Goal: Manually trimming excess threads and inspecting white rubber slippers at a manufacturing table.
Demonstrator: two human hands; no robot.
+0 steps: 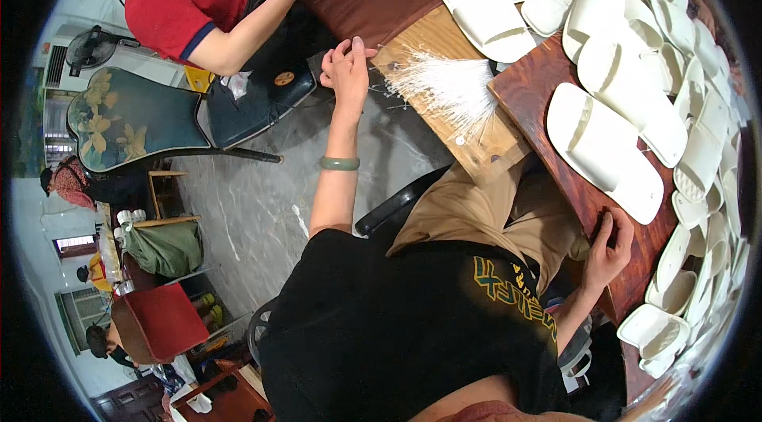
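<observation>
My left hand (347, 75) is raised on an outstretched arm, a green bangle (340, 163) round the forearm. Its fingers are loosely bent and apart, and I see nothing in them. Just right of it, a fan of white threads (452, 89) spreads over a light wooden board (432, 35). My right hand (609, 251) is at the edge of the dark reddish board (548, 117), fingers curled together; what they hold, if anything, is hidden. Close by its fingertips lies a white slipper (605, 154) with a broad strap.
Many white slippers (698, 144) are heaped along the right side. At upper left, a person in a red top (178, 1) works with their hands beside a dark, flower-patterned chair (131, 117). A black fan (89, 49) stands behind; other people sit farther left near a red chair (167, 319).
</observation>
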